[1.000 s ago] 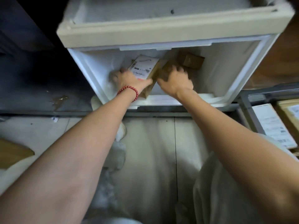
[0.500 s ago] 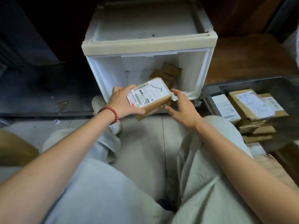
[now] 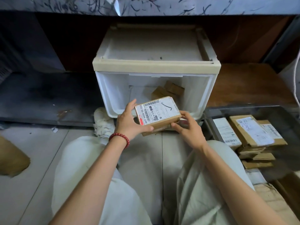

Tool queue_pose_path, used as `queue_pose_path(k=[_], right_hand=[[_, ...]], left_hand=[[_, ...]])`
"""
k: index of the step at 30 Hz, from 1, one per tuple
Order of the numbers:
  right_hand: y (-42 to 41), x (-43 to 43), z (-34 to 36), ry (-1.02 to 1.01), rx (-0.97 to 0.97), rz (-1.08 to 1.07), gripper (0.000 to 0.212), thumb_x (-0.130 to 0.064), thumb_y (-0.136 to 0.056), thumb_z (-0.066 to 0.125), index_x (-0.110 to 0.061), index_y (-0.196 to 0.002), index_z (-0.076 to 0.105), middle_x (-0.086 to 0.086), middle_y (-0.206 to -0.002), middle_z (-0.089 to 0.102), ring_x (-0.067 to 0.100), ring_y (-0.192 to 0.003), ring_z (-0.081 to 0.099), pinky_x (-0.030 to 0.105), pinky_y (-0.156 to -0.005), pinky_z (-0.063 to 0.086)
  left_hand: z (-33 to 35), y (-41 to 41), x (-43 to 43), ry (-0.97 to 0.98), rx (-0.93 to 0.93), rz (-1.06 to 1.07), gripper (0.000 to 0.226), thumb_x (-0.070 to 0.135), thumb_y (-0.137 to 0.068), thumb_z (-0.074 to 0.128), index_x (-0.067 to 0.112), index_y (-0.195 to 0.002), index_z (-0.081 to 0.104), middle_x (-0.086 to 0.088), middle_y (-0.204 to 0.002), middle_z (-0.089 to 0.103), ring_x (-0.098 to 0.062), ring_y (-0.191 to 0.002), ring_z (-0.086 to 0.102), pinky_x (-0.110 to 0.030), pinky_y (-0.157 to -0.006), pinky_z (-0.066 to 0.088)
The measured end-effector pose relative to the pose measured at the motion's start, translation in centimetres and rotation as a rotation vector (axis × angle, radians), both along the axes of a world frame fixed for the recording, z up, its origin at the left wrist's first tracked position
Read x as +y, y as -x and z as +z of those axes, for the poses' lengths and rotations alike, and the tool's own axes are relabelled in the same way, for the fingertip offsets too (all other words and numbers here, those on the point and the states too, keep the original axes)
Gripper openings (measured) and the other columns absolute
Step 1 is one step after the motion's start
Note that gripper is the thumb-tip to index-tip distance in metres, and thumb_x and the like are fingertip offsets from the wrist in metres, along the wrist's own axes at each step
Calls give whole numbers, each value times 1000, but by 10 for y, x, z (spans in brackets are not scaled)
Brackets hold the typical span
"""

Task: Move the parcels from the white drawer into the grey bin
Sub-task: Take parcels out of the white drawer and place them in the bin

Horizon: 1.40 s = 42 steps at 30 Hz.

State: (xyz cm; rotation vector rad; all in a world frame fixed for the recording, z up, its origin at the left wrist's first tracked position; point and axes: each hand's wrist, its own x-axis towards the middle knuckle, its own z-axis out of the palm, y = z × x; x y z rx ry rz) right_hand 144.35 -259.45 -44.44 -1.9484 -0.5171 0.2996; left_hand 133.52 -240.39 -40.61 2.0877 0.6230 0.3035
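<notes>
The left hand and right hand pinch the parcel by its ends; a loose hold could drop it short of the grey bin.

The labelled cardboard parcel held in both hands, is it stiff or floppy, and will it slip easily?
Probably stiff: the parcel shows straight edges and square corners between the left hand and right hand. Likely light, since both hands hold it only by its edges. Its smooth taped label may be slightly slippery.
</notes>
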Motion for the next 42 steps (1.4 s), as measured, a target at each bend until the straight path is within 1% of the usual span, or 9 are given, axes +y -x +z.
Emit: queue_pose_path(k=[7, 13, 16, 23, 27, 29, 33, 38, 42], right_hand=[[-2, 5, 1, -70, 145, 99, 52, -18, -84, 72, -23, -132, 51, 11, -125, 58, 13, -93, 63, 35, -100, 48], [-2, 7, 2, -163, 278, 48, 26, -45, -93, 55, -27, -110, 62, -16, -111, 66, -6, -103, 58, 22, -97, 40], [-6, 8, -1, -166, 320, -31, 23, -46, -97, 47, -27, -99, 58, -14, -104, 64, 1, -102, 57, 24, -94, 40], [-17, 7, -1, -214, 367, -90, 43, -43, -101, 35, -26, -140, 42, -4, -138, 52, 12, -129, 46, 35, -111, 33], [-17, 6, 1, -205, 419, -111, 32, -46, -103, 26, -35, -108, 56, -17, -106, 61, 7, -106, 55, 17, -83, 35], [-17, 6, 2, -229, 451, -131, 32, -46, -102, 25, -41, -92, 55, -22, -94, 58, -1, -92, 54, 19, -88, 32], [-19, 4, -1, -229, 448, -104, 51, -51, -102, 19, -28, -126, 57, -15, -99, 60, -4, -88, 55, 25, -93, 31], [-19, 7, 2, -298, 499, -144, 35, -48, -101, 33, -24, -104, 58, -15, -66, 55, -1, -60, 53, 22, -70, 37], [-17, 8, 3, -305, 449, -212, 20, -44, -98, 47, -24, -95, 48, -7, -92, 59, 4, -80, 55, 22, -75, 44]], left_hand=[[-11, -9, -5, 106, 86, 50, 124, 27, -48, 94, 20, -149, 23, -4, -143, 45, -21, -129, 45, -41, -108, 37], [-14, -15, -14, 91, 31, 130, 106, 41, -50, 92, 26, -140, 38, 0, -138, 40, -12, -120, 46, -28, -106, 36], [-16, -18, -17, 171, 25, 170, 108, 48, -50, 90, 29, -140, 32, -1, -139, 39, -14, -121, 45, -25, -100, 37], [-18, -20, -27, 172, 29, 122, 94, 60, -53, 83, 34, -132, 41, 7, -130, 41, -9, -112, 42, -24, -88, 35], [-15, -19, -24, 189, -41, 159, 72, 61, -51, 83, 43, -109, 46, 15, -120, 51, -12, -120, 46, -29, -97, 41], [-14, -19, -24, 199, -24, 176, 72, 69, -46, 80, 41, -103, 45, 12, -122, 51, -13, -119, 46, -32, -97, 43], [-13, -17, -27, 208, 31, 191, 83, 79, -40, 73, 38, -104, 39, 6, -125, 45, -16, -114, 47, -28, -85, 40], [-12, -20, -29, 211, -48, 193, 89, 67, -50, 80, 34, -121, 38, 14, -123, 48, -10, -110, 54, -31, -90, 48], [-12, -26, -38, 179, -146, 131, 76, 48, -62, 84, 33, -124, 44, 12, -126, 49, -9, -113, 54, -33, -97, 48]])
